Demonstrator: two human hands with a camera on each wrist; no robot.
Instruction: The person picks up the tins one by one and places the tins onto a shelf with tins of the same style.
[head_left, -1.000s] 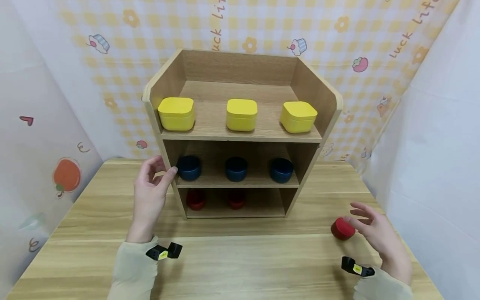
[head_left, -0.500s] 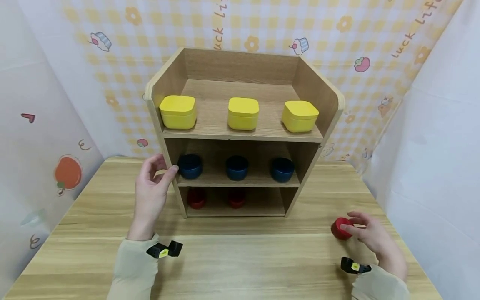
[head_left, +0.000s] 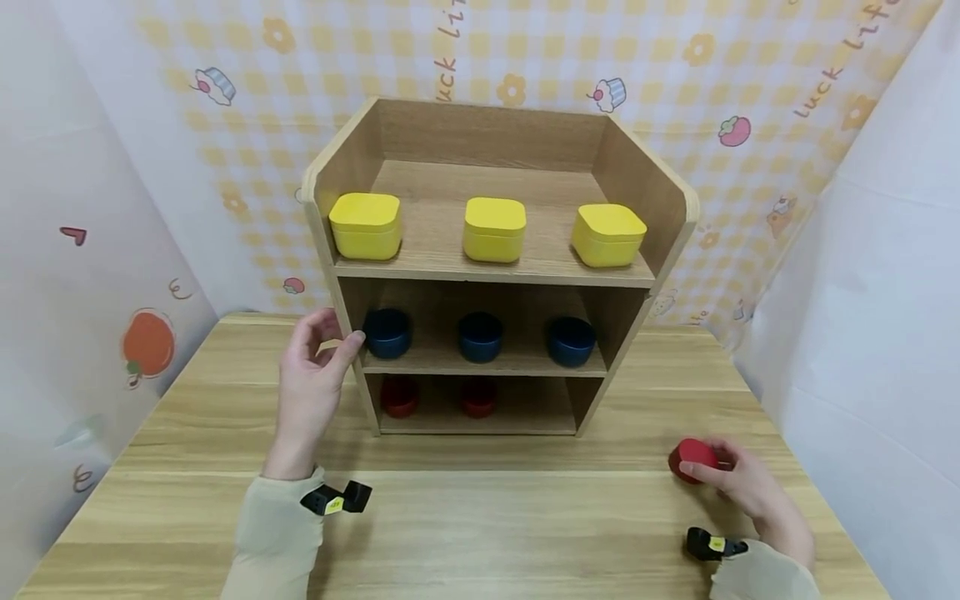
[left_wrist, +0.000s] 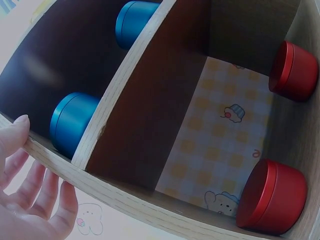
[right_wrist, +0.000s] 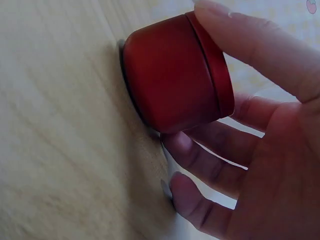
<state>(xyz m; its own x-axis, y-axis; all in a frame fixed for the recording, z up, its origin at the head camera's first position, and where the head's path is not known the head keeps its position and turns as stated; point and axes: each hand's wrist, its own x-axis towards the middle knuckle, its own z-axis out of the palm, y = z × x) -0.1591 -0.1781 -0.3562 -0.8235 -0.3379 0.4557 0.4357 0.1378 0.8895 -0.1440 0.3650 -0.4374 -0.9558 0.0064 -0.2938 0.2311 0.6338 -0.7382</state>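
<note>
My left hand [head_left: 310, 392] grips the left side panel of a small wooden shelf [head_left: 487, 272]. Its thumb lies at the panel's front edge and the fingers are on the outer face, as the left wrist view shows. At the right, my right hand [head_left: 753, 483] holds a round red tin [head_left: 692, 460] with the thumb on one side and fingers round the other. The lidded tin [right_wrist: 172, 75] is at the table surface in the right wrist view; whether it is slightly lifted I cannot tell. Two more red tins [left_wrist: 272, 197] stand on the lowest shelf level.
Three yellow square boxes [head_left: 494, 230] line the top level. Three blue round tins [head_left: 480, 337] stand on the middle level. The wooden table [head_left: 480, 517] reaches towards me, with patterned cloth [head_left: 525, 50] behind and pale cloth on both sides.
My right hand has moved in from beside the red tin and closed its thumb and fingers round it. The left hand keeps its grip on the shelf. The head view has shifted slightly.
</note>
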